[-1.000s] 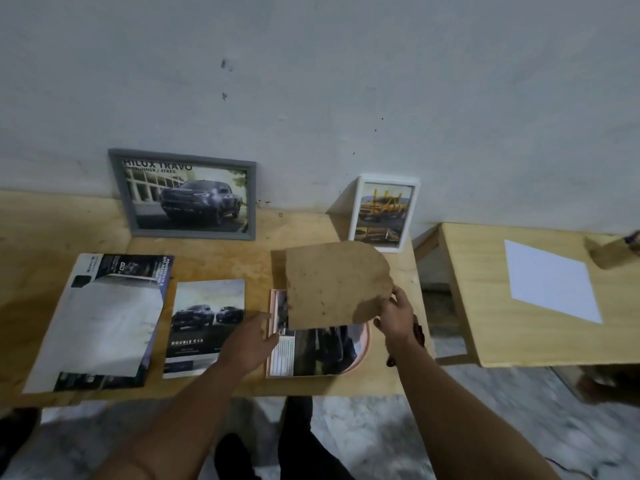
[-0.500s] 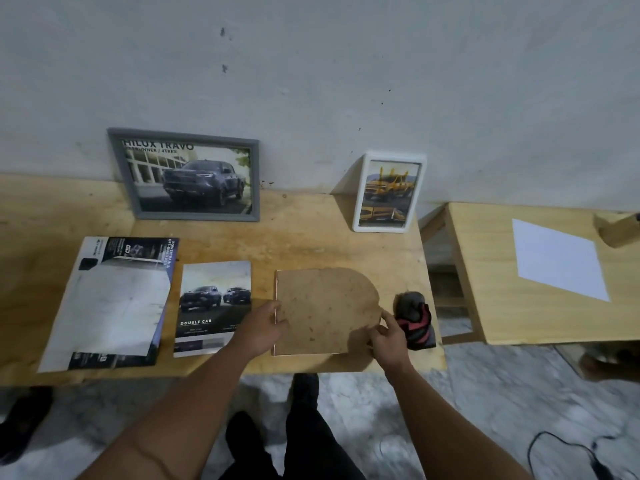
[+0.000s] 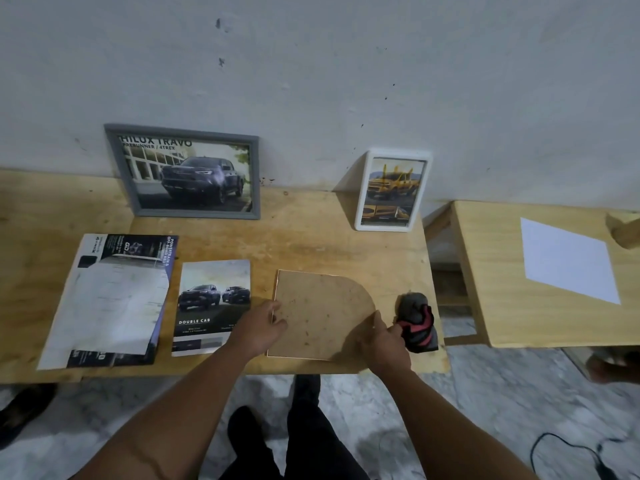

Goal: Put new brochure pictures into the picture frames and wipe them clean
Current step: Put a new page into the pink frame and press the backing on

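A brown backing board [image 3: 320,315] with one rounded corner lies flat on the wooden table [image 3: 311,237], covering the frame beneath it. My left hand [image 3: 258,327] holds the board's left edge, thumb on top. My right hand [image 3: 381,341] pinches its lower right edge, knuckles beside a dark grey and red cloth [image 3: 417,322]. A loose brochure picture [image 3: 211,306] of two trucks, marked DOUBLE CAB, lies just left of the board. Against the wall lean a grey frame [image 3: 185,173] with a dark truck picture and a white frame [image 3: 391,192] with a yellow truck picture.
An open brochure [image 3: 114,299] with a white sheet on it lies at the table's left. A second wooden table [image 3: 502,306] on the right carries a white paper [image 3: 568,259]. There is a gap between the tables, and a black cable [image 3: 568,452] on the floor.
My right hand lowered the raised backing board flat onto the frame, hiding the picture under it. The cloth came into view beside my right hand. The view has tilted downward.
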The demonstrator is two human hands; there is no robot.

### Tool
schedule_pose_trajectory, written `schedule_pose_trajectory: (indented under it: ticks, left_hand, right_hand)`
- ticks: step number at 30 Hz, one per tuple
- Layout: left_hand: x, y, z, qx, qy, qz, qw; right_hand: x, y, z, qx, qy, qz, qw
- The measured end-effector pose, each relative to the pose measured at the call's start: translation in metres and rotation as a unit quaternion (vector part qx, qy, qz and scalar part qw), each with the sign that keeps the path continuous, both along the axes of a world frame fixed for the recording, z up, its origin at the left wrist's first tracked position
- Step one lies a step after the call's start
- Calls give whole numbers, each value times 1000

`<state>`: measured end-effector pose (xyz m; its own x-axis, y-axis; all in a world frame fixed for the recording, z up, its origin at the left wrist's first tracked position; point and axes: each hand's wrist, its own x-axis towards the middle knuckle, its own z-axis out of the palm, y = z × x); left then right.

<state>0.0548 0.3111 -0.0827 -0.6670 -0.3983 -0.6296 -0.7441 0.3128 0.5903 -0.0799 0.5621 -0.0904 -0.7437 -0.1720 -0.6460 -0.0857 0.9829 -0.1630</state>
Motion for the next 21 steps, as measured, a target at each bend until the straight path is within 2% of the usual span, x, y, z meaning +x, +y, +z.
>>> schedule_pose_trajectory:
  ticks: [4, 7, 10, 14, 21]
  left_hand:
    - [-6, -3, 1, -31, -8, -23, 999]
    - [-12, -3, 2, -86, -20, -83, 993]
    - [-18, 0, 0, -152, -16, -169, 974]
    - [-26, 5, -3, -171, -61, -292, 939]
    - [-34, 5, 0, -198, -126, -358, 904]
  right_hand:
    - [-2, -19, 11, 52, 21, 57, 997]
    - [-11, -32, 15, 65, 11, 127, 990]
    - [-20, -38, 12, 85, -39, 183, 979]
    - [-25, -41, 8, 143, -32, 248, 957]
    - [-21, -56, 5, 169, -39, 274, 946]
